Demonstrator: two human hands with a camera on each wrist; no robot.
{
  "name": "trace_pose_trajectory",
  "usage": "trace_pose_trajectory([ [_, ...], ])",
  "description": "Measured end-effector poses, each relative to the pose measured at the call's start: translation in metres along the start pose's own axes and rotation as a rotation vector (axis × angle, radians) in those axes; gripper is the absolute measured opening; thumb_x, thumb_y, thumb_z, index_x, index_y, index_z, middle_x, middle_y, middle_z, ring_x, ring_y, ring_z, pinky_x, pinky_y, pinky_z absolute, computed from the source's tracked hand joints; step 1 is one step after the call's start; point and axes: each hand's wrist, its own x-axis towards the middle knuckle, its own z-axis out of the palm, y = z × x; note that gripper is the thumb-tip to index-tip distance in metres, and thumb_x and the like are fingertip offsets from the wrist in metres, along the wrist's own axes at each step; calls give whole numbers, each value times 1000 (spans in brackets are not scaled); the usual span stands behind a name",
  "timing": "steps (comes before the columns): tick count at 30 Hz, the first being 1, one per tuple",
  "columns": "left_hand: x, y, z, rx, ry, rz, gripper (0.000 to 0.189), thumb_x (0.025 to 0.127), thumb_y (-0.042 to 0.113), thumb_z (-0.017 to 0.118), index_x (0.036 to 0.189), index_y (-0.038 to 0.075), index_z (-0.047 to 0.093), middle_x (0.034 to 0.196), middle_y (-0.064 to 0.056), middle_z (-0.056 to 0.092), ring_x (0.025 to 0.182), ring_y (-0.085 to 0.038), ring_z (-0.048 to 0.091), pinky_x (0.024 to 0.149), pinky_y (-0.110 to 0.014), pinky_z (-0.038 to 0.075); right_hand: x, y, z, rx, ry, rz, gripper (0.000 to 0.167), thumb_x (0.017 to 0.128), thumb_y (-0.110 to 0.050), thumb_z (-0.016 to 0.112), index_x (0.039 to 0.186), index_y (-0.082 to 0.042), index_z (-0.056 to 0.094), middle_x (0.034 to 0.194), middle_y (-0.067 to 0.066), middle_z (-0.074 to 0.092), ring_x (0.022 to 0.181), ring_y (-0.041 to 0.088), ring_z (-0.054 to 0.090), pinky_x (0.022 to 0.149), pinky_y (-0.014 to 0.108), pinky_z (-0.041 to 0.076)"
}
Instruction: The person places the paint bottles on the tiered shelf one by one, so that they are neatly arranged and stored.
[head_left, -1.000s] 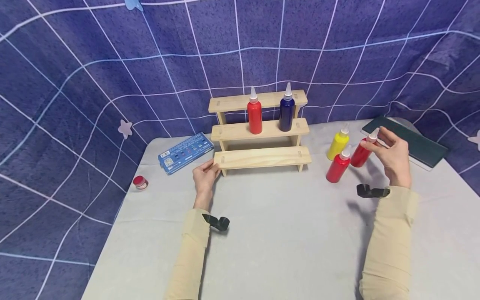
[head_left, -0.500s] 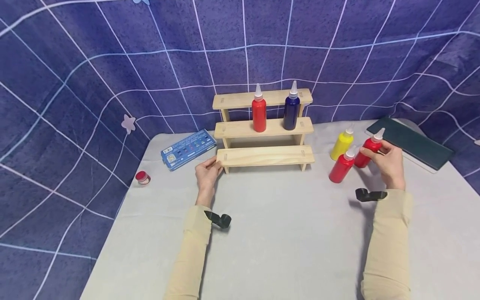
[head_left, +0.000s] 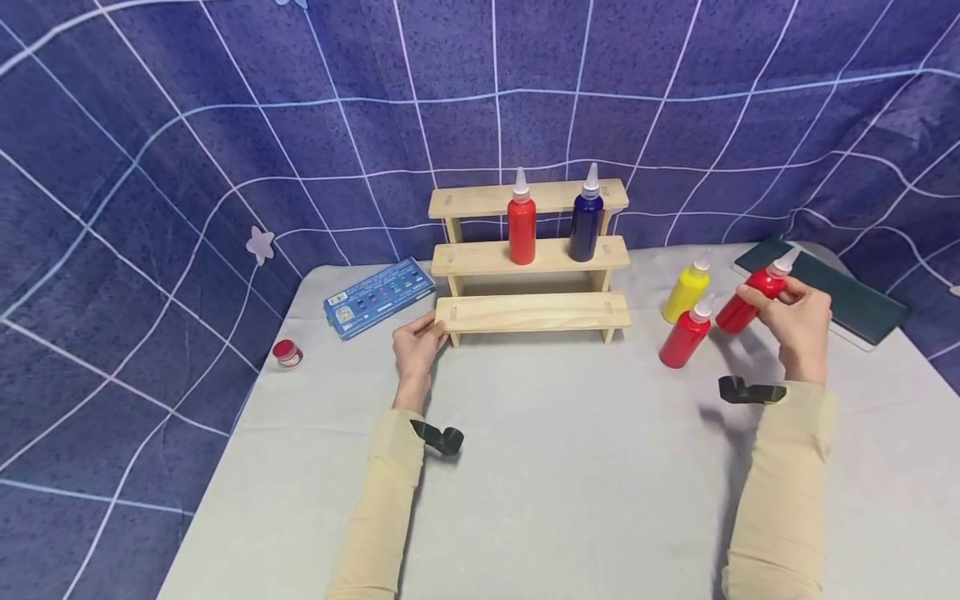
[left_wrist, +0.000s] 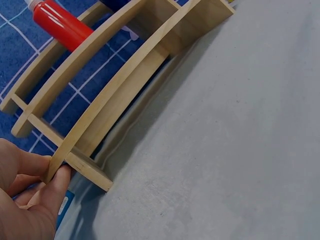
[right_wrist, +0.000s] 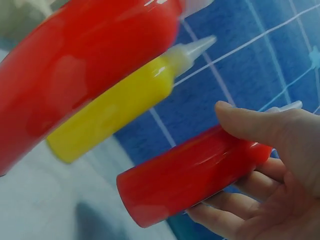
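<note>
Clasping the red bottle (head_left: 737, 314) high at three o'clock, my right hand (head_left: 801, 322) should, I judge, lift before swinging past the yellow bottle (head_left: 685, 297) and other red bottle (head_left: 683, 340) at its nine; my left hand (head_left: 416, 350) pinches the eight-o'clock corner of the wooden stand (head_left: 532, 312)

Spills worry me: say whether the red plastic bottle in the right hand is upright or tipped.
Tipped: in the head view, the held red plastic bottle leans further rightward than the yellow plastic bottle.
</note>
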Motion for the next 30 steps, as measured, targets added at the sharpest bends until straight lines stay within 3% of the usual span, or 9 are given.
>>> trace_pose_trajectory([
  [4, 0, 0, 0, 6, -1, -2, 35, 90, -3, 63, 125, -4, 62, 122, -24, 64, 102, -22, 65, 79, -17, 59, -5, -14, 1, 4, 51, -5, 57, 75, -11, 84, 127, -7, 61, 68, -20, 67, 65, -5, 61, 59, 6, 53],
  [9, 0, -1, 0, 4, 0, -3, 35, 90, -3, 63, 125, -4, 62, 122, -24, 64, 104, -23, 65, 78, -17, 59, -13, -32, 6, 1, 91, -41, 36, 73, -11, 85, 105, -18, 70, 68, -19, 67, 66, -4, 62, 59, 5, 53],
  [13, 1, -1, 0, -4, 1, 0, 35, 89, -4, 63, 125, -5, 62, 122, -25, 64, 104, -24, 65, 78, -17, 59, -20, -45, 10, -81, 116, -88, 26, 74, -13, 84, 93, -25, 71, 66, -21, 66, 65, -4, 60, 57, 4, 49],
  [18, 1, -1, 0, -4, 4, 3, 35, 89, -4, 63, 124, -5, 63, 121, -24, 64, 104, -25, 65, 81, -19, 59, -28, -62, 16, -60, 125, -113, 32, 72, -9, 85, 97, -23, 72, 67, -19, 66, 64, -3, 59, 55, 5, 50],
  [25, 0, 0, 0, 29, 5, 9, 34, 90, -3, 64, 123, -3, 64, 119, -23, 65, 100, -23, 66, 83, -21, 59, -38, -79, 26, 97, 85, -159, 39, 69, -2, 87, 103, -15, 73, 71, -11, 69, 65, 2, 63, 56, 9, 55],
  [30, 0, -1, 0, 27, 13, 2, 34, 89, -3, 64, 124, -3, 64, 119, -23, 65, 100, -23, 66, 81, -19, 59, -44, -87, 37, -60, 84, -198, 40, 73, -13, 87, 110, -16, 72, 76, -17, 67, 74, 3, 59, 60, 6, 52],
])
